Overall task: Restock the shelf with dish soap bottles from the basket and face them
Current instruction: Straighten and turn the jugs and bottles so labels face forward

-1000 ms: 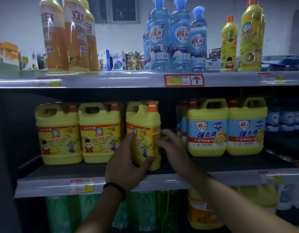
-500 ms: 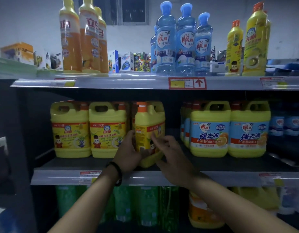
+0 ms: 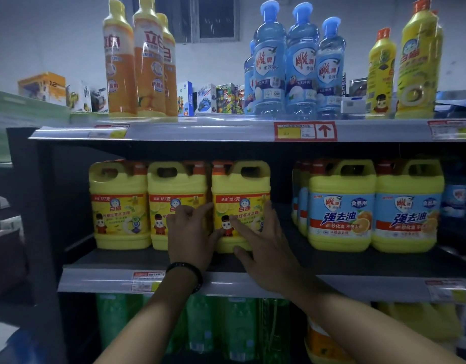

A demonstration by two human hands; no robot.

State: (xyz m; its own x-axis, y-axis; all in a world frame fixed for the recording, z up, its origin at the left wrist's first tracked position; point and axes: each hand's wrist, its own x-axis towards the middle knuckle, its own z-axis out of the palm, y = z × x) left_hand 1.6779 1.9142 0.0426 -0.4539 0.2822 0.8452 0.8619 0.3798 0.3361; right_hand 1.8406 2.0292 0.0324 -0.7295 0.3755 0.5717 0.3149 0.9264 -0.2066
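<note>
On the middle shelf (image 3: 357, 285) stands a yellow dish soap jug (image 3: 239, 186) with an orange cap, upright, its label facing forward. It is third in a row, beside two matching yellow jugs (image 3: 119, 185). My left hand (image 3: 192, 235) curls its fingers round the jug's left edge. My right hand (image 3: 266, 240) lies spread over the jug's front and right side, with straight fingers and the thumb at its base. No basket is in view.
A gap of bare shelf lies to the jug's right, then yellow jugs with blue labels (image 3: 342, 206). The top shelf holds orange bottles (image 3: 147, 64), blue bottles (image 3: 300, 64) and tall yellow bottles (image 3: 415, 61). Green bottles (image 3: 200, 324) fill the shelf below.
The jug has been turned from side-on to label forward and set in line with the other two. Both hands have stayed on it, and my view has shifted left.
</note>
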